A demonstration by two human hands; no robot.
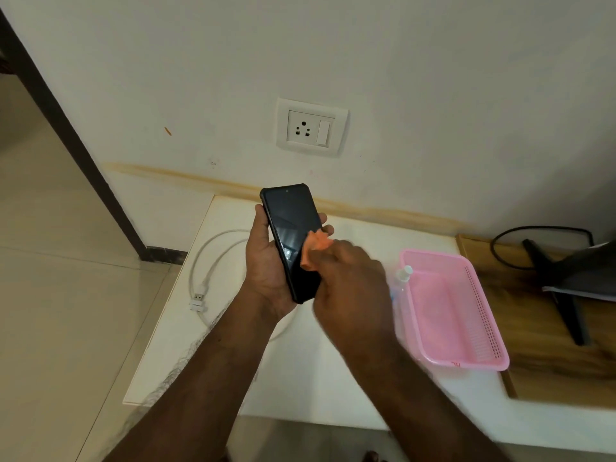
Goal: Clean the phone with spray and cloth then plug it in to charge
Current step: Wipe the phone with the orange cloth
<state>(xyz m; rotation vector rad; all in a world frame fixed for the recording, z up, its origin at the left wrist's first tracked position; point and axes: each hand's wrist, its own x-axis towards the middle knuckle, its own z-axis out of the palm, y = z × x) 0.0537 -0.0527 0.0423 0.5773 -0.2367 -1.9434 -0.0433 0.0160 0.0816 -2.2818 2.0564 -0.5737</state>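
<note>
black phone held upright | orange cloth on screen | white cable coiled

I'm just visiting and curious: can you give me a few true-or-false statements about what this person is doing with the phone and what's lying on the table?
1. The left hand holds the phone. True.
2. The right hand presses an orange cloth on the screen. True.
3. The white cable is plugged into the wall socket. False: it lies coiled on the table, USB end free.
4. The pink basket sits left of the phone. False: it is on the right.
5. The spray bottle is in a hand. False: it stands by the basket.
</note>
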